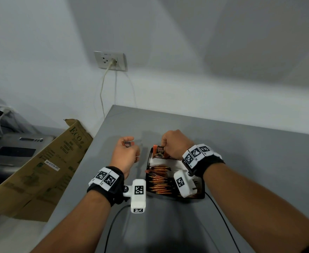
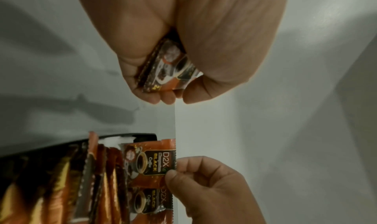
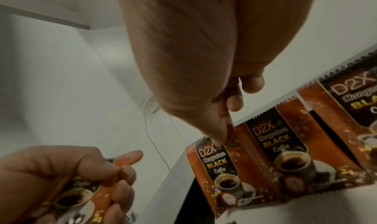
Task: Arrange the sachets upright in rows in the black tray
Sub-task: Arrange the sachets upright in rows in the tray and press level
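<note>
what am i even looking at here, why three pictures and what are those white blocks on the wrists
There is no machine here, just a person's two bare hands doing a sorting job. The white blocks with black square patterns are cameras strapped to the wrists. The wide picture comes from a camera on the person's head, looking down at a grey table. The other two come from the wrist cameras, looking along each hand, so the palms fill the top.

On the table stands a black tray with rows of orange coffee sachets set on edge. The right hand pinches the top of an upright sachet at the tray's far end. The left hand, beside the tray, has its grip curled round another sachet. A cardboard box leans at the left, and a wall socket with a cable is behind.
</note>
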`<state>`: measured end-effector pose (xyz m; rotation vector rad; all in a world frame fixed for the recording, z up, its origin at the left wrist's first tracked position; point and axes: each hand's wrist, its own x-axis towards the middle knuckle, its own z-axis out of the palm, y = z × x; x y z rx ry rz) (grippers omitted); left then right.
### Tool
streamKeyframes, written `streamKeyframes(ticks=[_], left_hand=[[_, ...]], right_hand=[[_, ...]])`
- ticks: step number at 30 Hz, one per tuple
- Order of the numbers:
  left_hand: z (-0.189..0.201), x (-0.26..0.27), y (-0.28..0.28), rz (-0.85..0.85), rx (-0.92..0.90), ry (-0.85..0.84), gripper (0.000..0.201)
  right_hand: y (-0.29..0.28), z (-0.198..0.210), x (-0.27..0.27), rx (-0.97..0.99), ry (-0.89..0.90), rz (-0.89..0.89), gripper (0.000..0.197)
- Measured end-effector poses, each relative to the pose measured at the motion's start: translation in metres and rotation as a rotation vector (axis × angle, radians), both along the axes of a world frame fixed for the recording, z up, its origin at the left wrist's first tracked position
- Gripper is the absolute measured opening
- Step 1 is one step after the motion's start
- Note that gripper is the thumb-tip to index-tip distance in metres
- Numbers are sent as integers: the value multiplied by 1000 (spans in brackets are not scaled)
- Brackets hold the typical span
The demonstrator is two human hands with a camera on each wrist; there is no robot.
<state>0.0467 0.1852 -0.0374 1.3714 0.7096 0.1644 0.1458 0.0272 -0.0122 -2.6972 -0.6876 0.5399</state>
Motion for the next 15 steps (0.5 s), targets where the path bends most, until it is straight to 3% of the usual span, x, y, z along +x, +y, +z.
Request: streamKeyframes(ticks=[15], left_hand=[[-3,-4,1,-33,-26,25,39]], right_hand=[[6,-12,4,29,-3,-23,20]])
